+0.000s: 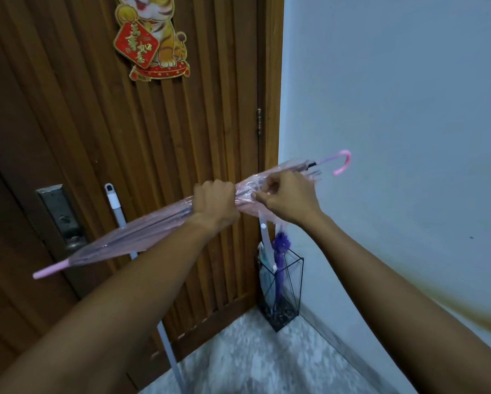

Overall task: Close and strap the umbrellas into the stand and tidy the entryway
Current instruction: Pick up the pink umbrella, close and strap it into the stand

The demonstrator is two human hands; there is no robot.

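Note:
A closed pink see-through umbrella (142, 227) lies nearly level in front of me, tip to the lower left, curved pink handle (343, 162) at the upper right. My left hand (214, 201) is wrapped around its folded canopy near the middle. Just right of it, my right hand (288, 196) pinches the umbrella's strap against the canopy; a white strap end (263, 226) hangs below. In the corner stands a black wire umbrella stand (284, 294) holding a purple umbrella (280, 251) and a pale one (264, 268).
A brown slatted wooden door (182, 137) with a tiger decoration (153, 38) and a metal lock plate (59, 214) fills the left. A white pole (116, 206) leans on the door. The pale wall (395, 95) is on the right, marbled floor (253, 359) below.

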